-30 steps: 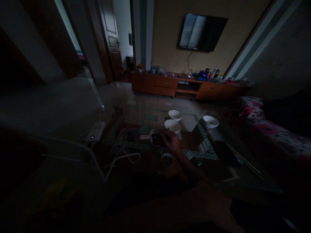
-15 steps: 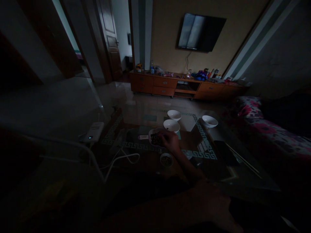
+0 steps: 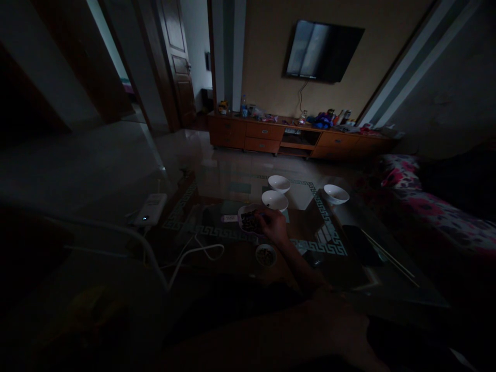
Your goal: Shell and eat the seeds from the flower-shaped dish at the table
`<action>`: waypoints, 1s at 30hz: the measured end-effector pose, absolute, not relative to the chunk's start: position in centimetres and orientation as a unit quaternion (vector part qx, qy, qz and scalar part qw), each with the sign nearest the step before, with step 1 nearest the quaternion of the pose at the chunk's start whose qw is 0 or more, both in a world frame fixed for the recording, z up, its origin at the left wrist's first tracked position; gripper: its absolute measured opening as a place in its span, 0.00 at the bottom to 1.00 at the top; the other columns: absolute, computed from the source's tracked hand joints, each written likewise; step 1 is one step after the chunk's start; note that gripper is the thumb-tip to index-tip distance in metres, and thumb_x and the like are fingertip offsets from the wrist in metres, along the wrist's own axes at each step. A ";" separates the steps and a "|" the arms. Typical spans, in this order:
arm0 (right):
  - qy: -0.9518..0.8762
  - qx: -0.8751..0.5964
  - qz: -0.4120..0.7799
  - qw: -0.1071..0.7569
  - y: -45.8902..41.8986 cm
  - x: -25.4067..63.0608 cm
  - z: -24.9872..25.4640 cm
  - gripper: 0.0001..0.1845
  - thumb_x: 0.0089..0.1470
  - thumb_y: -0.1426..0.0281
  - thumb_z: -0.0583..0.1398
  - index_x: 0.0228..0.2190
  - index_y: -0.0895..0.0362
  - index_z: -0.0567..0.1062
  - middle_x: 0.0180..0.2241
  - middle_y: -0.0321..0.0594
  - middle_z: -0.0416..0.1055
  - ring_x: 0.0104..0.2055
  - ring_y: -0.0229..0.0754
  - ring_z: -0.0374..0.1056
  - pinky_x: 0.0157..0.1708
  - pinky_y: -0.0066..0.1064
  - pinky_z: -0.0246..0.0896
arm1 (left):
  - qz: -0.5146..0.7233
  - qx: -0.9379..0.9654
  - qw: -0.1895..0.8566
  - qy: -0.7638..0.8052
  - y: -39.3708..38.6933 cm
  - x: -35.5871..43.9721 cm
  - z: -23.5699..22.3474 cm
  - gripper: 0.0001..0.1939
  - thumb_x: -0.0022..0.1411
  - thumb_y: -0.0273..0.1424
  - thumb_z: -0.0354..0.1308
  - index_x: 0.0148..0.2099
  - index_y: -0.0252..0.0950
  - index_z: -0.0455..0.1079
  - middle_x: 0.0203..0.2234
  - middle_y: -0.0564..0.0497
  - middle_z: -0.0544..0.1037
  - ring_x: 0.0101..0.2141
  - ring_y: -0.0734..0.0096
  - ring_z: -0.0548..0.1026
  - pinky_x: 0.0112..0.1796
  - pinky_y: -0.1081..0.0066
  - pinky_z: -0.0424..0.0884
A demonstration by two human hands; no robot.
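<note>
Right hand (image 3: 272, 226), fingers bunched, over dark pieces (image 3: 247, 223) in handled dish (image 3: 239, 219); grip on any piece cannot be told. Left hand (image 3: 344, 325) dim, state unclear. Low wrist could bump small bowl (image 3: 257, 257) just nearside; forward overreach, white bowl (image 3: 276, 198). Room leftward until white cable (image 3: 197, 249); glass table (image 3: 302, 221) reaches well right.

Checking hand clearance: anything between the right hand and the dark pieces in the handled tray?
Nothing visible: the right hand is at the dark pieces; the small bowl stands on the near side of the handled tray.
</note>
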State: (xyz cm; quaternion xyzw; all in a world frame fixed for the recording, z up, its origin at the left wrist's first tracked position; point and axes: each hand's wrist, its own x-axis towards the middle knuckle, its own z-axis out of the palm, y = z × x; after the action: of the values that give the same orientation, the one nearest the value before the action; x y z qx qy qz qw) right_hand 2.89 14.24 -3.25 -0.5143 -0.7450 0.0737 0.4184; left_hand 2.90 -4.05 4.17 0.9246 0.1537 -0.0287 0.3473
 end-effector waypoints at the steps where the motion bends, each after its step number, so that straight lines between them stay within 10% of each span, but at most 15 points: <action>1: -0.745 -0.516 0.072 0.417 14.2 2.9 -3.3 0.14 0.66 0.58 0.61 0.40 0.50 0.85 0.41 0.41 0.85 0.42 0.52 0.80 0.48 0.42 0.70 | -0.033 0.923 0.352 0.152 -4.0 2.9 4.2 0.24 0.72 0.48 0.60 0.58 0.36 0.72 0.54 0.41 0.76 0.52 0.58 0.76 0.54 0.51 0.77; 14: -0.752 -0.515 0.062 0.408 14.3 3.0 -3.5 0.13 0.66 0.61 0.61 0.39 0.52 0.85 0.40 0.42 0.85 0.40 0.50 0.78 0.45 0.38 0.69 | -0.048 0.917 0.368 0.148 -4.0 2.7 4.3 0.23 0.72 0.48 0.60 0.58 0.35 0.72 0.53 0.42 0.76 0.50 0.59 0.76 0.52 0.53 0.77; 23: -0.533 -0.593 0.044 0.603 15.3 6.6 -2.9 0.24 0.68 0.49 0.56 0.39 0.55 0.81 0.38 0.44 0.83 0.39 0.47 0.77 0.42 0.34 0.69 | -0.068 0.928 0.343 0.126 -4.2 3.2 3.5 0.24 0.72 0.49 0.60 0.57 0.35 0.73 0.53 0.42 0.76 0.51 0.59 0.76 0.54 0.51 0.76; 30: -0.518 -0.613 0.063 0.593 15.6 7.7 -2.9 0.27 0.66 0.46 0.56 0.41 0.55 0.83 0.39 0.44 0.84 0.39 0.48 0.79 0.43 0.34 0.69 | -0.066 0.934 0.327 0.127 -4.3 3.3 2.9 0.24 0.71 0.50 0.60 0.55 0.35 0.75 0.53 0.42 0.78 0.52 0.58 0.76 0.56 0.51 0.75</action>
State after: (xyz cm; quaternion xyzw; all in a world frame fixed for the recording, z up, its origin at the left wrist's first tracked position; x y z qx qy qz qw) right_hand 7.69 15.55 -2.90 -0.6130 -0.5180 0.0629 0.5932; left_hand 3.32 -4.32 2.93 0.9341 0.1266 -0.0663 0.3272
